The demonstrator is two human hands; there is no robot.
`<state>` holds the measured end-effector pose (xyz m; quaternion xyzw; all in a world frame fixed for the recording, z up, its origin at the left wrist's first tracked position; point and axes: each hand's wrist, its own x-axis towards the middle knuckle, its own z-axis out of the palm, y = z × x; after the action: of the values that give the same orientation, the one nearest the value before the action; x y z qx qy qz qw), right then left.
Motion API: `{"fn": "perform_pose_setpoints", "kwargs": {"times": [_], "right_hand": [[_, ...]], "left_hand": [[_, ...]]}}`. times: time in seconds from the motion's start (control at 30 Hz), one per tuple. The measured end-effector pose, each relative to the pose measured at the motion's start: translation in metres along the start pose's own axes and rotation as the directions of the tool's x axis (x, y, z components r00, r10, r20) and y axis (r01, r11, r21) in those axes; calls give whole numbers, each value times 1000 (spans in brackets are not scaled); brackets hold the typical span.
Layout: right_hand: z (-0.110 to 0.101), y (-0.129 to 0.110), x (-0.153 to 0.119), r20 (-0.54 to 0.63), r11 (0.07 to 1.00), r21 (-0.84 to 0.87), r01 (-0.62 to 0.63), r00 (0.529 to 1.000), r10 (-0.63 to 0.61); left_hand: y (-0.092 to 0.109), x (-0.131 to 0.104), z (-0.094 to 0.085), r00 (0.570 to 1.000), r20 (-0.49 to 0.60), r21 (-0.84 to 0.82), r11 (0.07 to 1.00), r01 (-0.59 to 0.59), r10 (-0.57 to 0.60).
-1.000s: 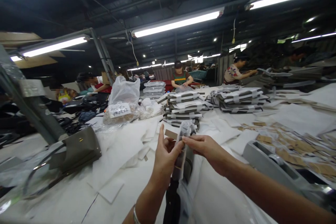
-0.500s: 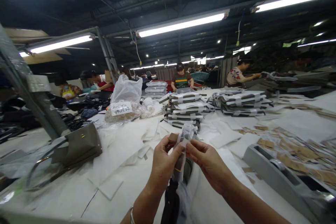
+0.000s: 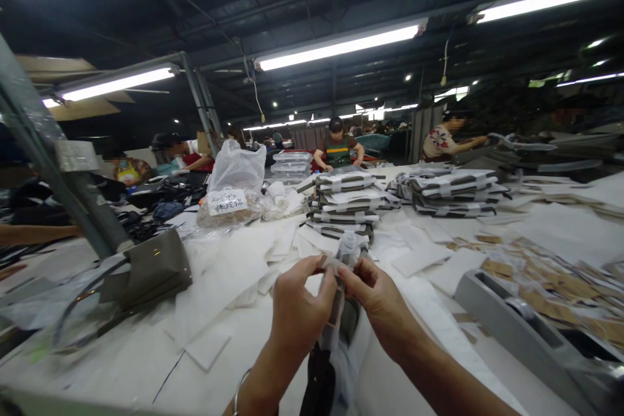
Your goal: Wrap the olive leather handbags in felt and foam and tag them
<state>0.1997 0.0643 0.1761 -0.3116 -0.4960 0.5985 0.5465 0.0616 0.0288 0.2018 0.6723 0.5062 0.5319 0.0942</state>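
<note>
At the middle of the table, my left hand (image 3: 303,299) pinches a strip of translucent plastic wrapping (image 3: 333,265) between thumb and forefinger. My right hand (image 3: 377,296) is closed on the same wrapping from the other side, and the fingertips of both hands nearly meet. The plastic runs round a narrow strap-like piece that stands up between the hands. Below, a black strap (image 3: 316,380) and more clear plastic (image 3: 344,374) hang toward me. A dark grey-green edge (image 3: 350,315) shows behind my right hand; the rest of that item is hidden.
A grey tape dispenser (image 3: 517,331) stands at right, near scattered brown cardboard pieces (image 3: 550,302). Wrapped stacked goods (image 3: 346,198) lie ahead. At left are a grey-green handbag (image 3: 146,273), a labelled plastic bag (image 3: 234,182) and a metal post (image 3: 58,143). Another person's arm (image 3: 39,234) reaches in there.
My left fingers have drawn in against the plastic, and the brown piece they held up is now mostly hidden. Another person's arm has appeared at the far left.
</note>
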Motion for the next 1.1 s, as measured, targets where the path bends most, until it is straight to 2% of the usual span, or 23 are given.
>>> {"fn": "perform_pose_setpoints", "kwargs": {"times": [0.1,0.2,0.33,0.43,0.53,0.63,0.7,0.77,0.8,0.87,0.93,1.03,1.1], "right_hand": [[5,7,0,-65,999,-27,30,997,-32],[10,12,0,-93,999,-6,53,994,-54],[14,11,-2,-102,997,60,56,994,-50],[15,9,-5,-80,994,87,63,995,-56],[13,6,-7,-58,995,65,73,996,-69],[7,4,-7,-43,997,26,66,997,-65],[0,3,-7,4,997,53,54,998,-55],[-5,1,-6,66,996,80,48,996,-54],[-7,1,-6,83,996,75,55,995,-61],[-8,0,-6,85,997,21,78,993,-79],[-8,-1,-6,65,993,-62,103,993,-99],[-13,-1,-7,85,958,-228,175,984,-159],[-29,-4,-8,128,888,-381,256,966,-224]], "left_hand": [[-4,0,4,990,-69,258,960,-105,127],[-3,-5,10,959,-99,438,877,-199,267],[3,-17,19,924,16,725,631,-274,383],[6,-24,25,919,74,807,518,-283,387],[5,-28,29,927,59,802,535,-265,372],[2,-26,23,944,38,664,697,-269,328],[-1,-21,13,971,53,445,865,-231,232],[-7,-13,3,991,108,141,986,-92,77],[-9,-10,-1,989,149,-9,1000,0,1],[-14,-4,-5,966,237,-234,959,160,-103],[-17,-2,-3,941,294,-350,898,268,-166],[-18,-3,4,900,314,-411,812,415,-302],[-21,-3,8,870,295,-417,765,490,-396]]}}
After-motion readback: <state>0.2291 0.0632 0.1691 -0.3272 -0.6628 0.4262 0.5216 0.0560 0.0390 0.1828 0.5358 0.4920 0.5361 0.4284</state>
